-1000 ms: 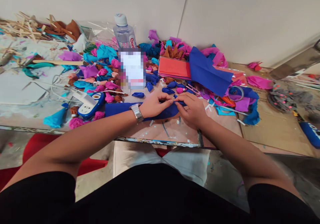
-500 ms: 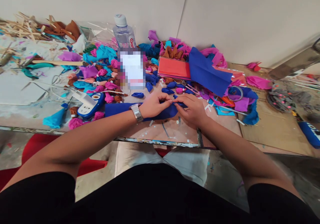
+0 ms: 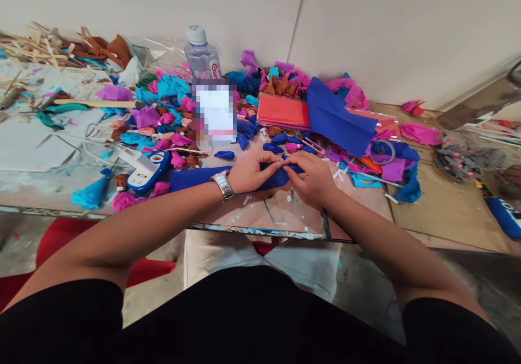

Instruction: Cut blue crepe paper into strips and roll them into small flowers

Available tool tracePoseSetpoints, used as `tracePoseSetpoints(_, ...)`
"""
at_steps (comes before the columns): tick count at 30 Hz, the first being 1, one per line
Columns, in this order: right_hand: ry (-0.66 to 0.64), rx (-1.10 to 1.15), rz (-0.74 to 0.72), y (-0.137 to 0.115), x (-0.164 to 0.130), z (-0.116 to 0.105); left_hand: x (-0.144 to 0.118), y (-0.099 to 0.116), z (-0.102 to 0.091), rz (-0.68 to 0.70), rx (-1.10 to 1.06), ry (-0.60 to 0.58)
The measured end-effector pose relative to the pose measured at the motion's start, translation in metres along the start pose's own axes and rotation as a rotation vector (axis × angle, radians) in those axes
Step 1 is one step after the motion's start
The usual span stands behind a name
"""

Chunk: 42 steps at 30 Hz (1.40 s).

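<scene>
A long dark blue sheet point(image 3: 191, 178), thin like crepe paper or cloth, lies near the table's front edge under my wrists. My left hand point(image 3: 250, 173), with a metal watch point(image 3: 223, 184) on the wrist, pinches the sheet's right part between thumb and fingers. Close against it, my right hand point(image 3: 312, 178) is closed on the same blue material, its fingertips meeting those of the left. The exact spot between the fingertips is partly hidden. Just beyond the hands lie small twisted blue bundles point(image 3: 272, 147) and a pink-handled tool point(image 3: 313, 145).
A phone point(image 3: 215, 112), pixelated, leans against a water bottle point(image 3: 202, 55). Left of it are a blue-and-white power strip point(image 3: 148, 171) and colourful crumpled pieces. A red packet point(image 3: 283, 111) and another blue sheet point(image 3: 340, 115) lie behind my right hand. Cardboard point(image 3: 439, 206) covers the right side.
Both hands stay together at nearly the same spot, still pinching the blue sheet. My right fingers have shifted slightly, and the sheet's edge beneath has moved a little.
</scene>
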State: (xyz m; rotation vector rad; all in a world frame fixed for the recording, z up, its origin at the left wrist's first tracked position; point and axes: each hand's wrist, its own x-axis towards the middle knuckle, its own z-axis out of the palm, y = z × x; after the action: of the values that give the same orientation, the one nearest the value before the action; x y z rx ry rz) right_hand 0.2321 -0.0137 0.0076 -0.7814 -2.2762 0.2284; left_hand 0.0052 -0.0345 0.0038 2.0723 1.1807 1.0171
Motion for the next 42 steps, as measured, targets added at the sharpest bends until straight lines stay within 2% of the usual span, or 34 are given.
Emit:
tracePoseSetpoints(11,-0.044,0.007,0.024,0.0023,-0.0009,-0.0009,-0.0002,-0.0009,-0.0005,0.022,0.061,0.005)
tracePoseSetpoints(21,0.015,0.068,0.076,-0.0005,-0.0013,0.0022,-0.0012,0.0013,-0.0015,0.009,0.072,0.021)
tracePoseSetpoints(34,-0.063,0.072,0.094,-0.0022,-0.0015,-0.0001,-0.0010,0.0050,-0.0030,0.092,0.173,0.003)
tracePoseSetpoints(42,-0.052,0.089,0.095,-0.0029,-0.0018,0.0008,-0.0014,0.0064,-0.0030,0.082,0.181,-0.013)
